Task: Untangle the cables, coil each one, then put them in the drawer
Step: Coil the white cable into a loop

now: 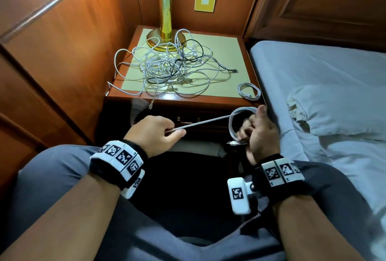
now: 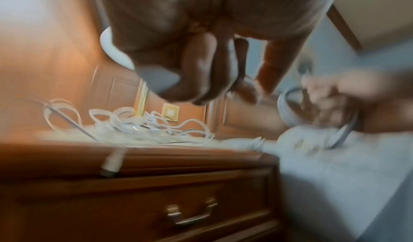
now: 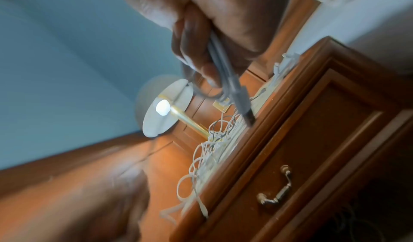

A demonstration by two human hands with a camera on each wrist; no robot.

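The white cable point(image 1: 206, 121) runs taut, nearly level, from the left hand point(image 1: 153, 133) up-right to the right hand point(image 1: 258, 133), in front of the closed drawer point(image 1: 188, 119). The left hand, knuckles up, pinches the free stretch between thumb and fingertips. The right hand stands thumb up, fingers curled round the cable's wound loops, the plug poking out below. A tangled pile of cables point(image 1: 173, 64) lies on the nightstand point(image 1: 240, 56) by the brass lamp point(image 1: 165, 10); one coiled cable point(image 1: 249, 91) sits at its right front corner. Wristbands carry black-and-white square codes, no readable writing.
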